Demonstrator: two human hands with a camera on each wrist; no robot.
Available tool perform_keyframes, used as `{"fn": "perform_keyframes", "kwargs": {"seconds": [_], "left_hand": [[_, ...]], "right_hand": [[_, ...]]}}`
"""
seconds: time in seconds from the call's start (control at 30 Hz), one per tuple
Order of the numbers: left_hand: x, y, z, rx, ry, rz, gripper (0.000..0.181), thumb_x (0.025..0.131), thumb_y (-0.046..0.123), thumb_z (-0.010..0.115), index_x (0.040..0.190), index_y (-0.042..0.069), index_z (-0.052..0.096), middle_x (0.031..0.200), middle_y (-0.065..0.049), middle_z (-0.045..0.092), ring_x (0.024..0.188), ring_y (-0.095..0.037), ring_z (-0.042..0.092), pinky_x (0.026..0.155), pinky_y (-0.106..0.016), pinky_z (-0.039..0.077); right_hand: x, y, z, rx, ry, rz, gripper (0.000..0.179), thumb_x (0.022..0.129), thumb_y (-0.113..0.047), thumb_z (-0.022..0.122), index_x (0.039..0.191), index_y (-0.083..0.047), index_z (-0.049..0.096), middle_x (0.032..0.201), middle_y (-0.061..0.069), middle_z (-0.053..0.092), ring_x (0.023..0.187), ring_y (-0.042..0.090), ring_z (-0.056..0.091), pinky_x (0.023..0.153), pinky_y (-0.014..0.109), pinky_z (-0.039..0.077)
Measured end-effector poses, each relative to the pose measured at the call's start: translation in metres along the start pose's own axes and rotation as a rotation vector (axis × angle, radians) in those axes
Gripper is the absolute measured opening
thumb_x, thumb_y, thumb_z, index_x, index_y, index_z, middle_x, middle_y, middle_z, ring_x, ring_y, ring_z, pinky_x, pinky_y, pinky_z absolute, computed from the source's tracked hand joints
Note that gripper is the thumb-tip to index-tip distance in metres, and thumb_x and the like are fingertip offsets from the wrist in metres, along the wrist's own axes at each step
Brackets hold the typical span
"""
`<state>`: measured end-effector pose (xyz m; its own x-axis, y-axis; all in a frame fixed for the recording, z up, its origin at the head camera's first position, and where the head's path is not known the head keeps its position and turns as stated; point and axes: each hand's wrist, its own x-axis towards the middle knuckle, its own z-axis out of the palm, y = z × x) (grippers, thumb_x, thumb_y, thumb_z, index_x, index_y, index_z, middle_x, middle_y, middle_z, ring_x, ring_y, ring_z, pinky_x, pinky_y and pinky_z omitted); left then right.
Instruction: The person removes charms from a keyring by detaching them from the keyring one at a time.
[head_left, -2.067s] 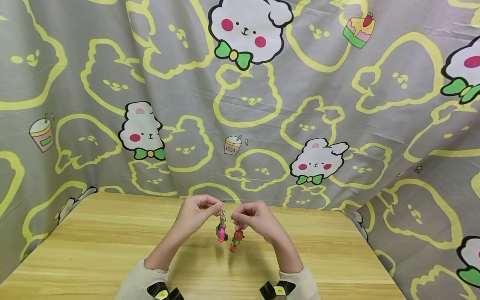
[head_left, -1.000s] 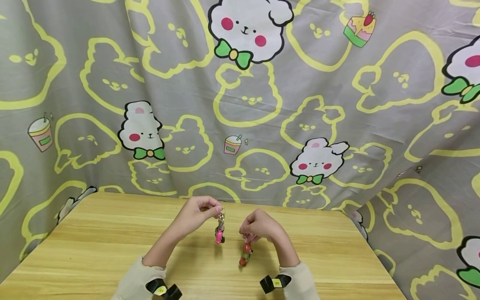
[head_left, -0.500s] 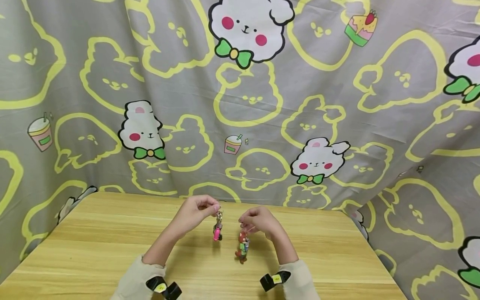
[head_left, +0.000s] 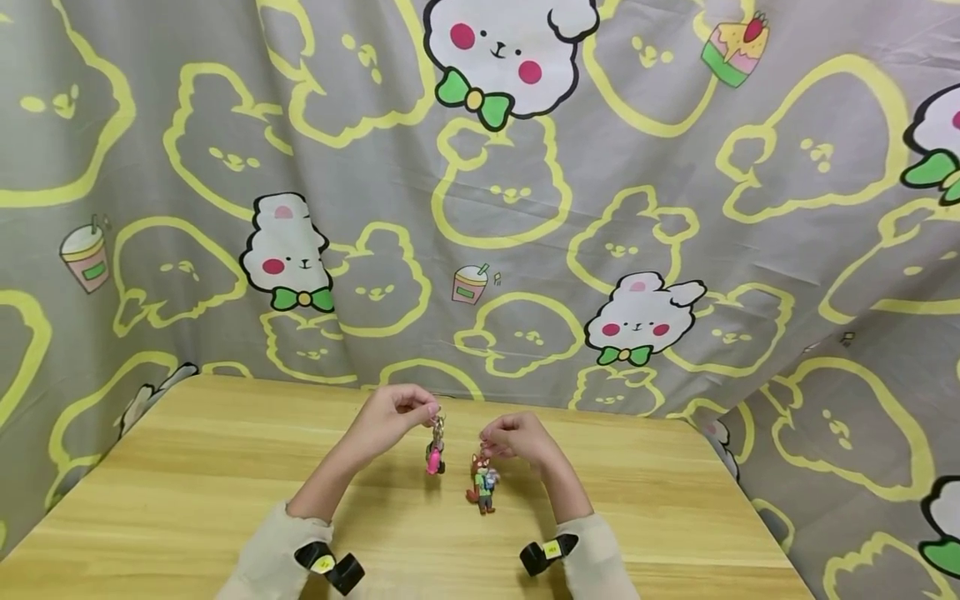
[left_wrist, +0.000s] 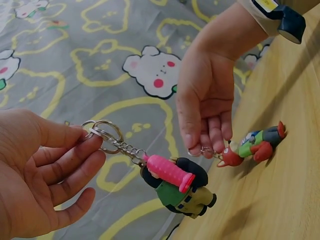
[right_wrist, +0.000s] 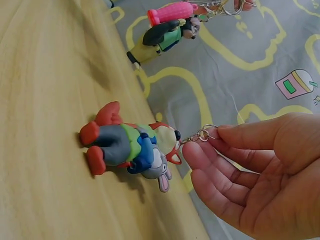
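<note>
Left of the fox keychain [head_left: 483, 483], your left hand [head_left: 386, 421] pinches the top of a green-and-pink figure keychain [left_wrist: 170, 194], other fingers loosely apart | above the fox keychain, your right hand [head_left: 521, 437] pinches its top, other fingers bent | beneath the fox keychain, counter [head_left: 225, 467]; contact unclear

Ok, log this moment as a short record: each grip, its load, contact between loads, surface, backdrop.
Left grip: pinches the silver keyring
Left load: green-topped figure with a pink ribbed piece, hanging above the surface
Right grip: pinches the small metal ring
Right load: fox figure carrying a grey rabbit; foot contact unclear
Between loads: apart
Surface: wood-grain table
Backdrop: grey cartoon-print cloth
</note>
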<state>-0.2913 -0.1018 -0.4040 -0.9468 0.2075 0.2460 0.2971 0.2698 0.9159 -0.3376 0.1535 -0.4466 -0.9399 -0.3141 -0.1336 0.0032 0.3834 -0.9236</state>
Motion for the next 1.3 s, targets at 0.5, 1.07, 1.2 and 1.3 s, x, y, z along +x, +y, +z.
{"fn": "perform_keyframes", "kwargs": {"seconds": [0.5, 1.07, 1.2, 1.3], "left_hand": [[0.004, -0.006, -0.002, -0.015, -0.024, -0.014, 0.014, 0.098, 0.014, 0.068, 0.101, 0.002, 0.075, 0.090, -0.010, 0.073, 0.082, -0.018, 0.067, 0.079, -0.030, 0.056], [0.004, -0.009, 0.002, 0.004, -0.030, -0.020, 0.012, 0.098, 0.014, 0.068, 0.100, 0.005, 0.076, 0.089, -0.008, 0.073, 0.082, -0.017, 0.068, 0.079, -0.028, 0.056], [0.004, -0.008, 0.002, 0.008, -0.036, -0.008, 0.013, 0.098, 0.014, 0.069, 0.101, 0.004, 0.075, 0.089, -0.008, 0.074, 0.082, -0.015, 0.068, 0.079, -0.029, 0.056], [0.004, -0.008, 0.002, 0.005, -0.036, -0.005, 0.013, 0.098, 0.014, 0.069, 0.101, 0.002, 0.075, 0.090, -0.010, 0.074, 0.082, -0.016, 0.068, 0.080, -0.029, 0.057]], "right_hand": [[0.011, 0.010, 0.003, 0.003, 0.076, 0.109, 0.017, 0.099, -0.007, 0.064, 0.102, 0.007, 0.074, 0.084, 0.008, 0.076, 0.071, 0.013, 0.072, 0.068, 0.028, 0.057], [0.016, 0.025, 0.006, 0.021, 0.130, 0.120, 0.016, 0.097, -0.008, 0.067, 0.097, 0.005, 0.076, 0.076, 0.006, 0.071, 0.062, 0.011, 0.062, 0.057, 0.024, 0.051], [0.018, 0.031, 0.007, 0.016, 0.132, 0.132, 0.016, 0.096, -0.009, 0.068, 0.096, 0.004, 0.077, 0.073, 0.004, 0.069, 0.060, 0.010, 0.060, 0.056, 0.023, 0.051], [0.020, 0.034, 0.007, 0.010, 0.141, 0.135, 0.016, 0.096, -0.009, 0.068, 0.096, 0.004, 0.077, 0.072, 0.003, 0.068, 0.059, 0.010, 0.060, 0.055, 0.022, 0.051]]}}
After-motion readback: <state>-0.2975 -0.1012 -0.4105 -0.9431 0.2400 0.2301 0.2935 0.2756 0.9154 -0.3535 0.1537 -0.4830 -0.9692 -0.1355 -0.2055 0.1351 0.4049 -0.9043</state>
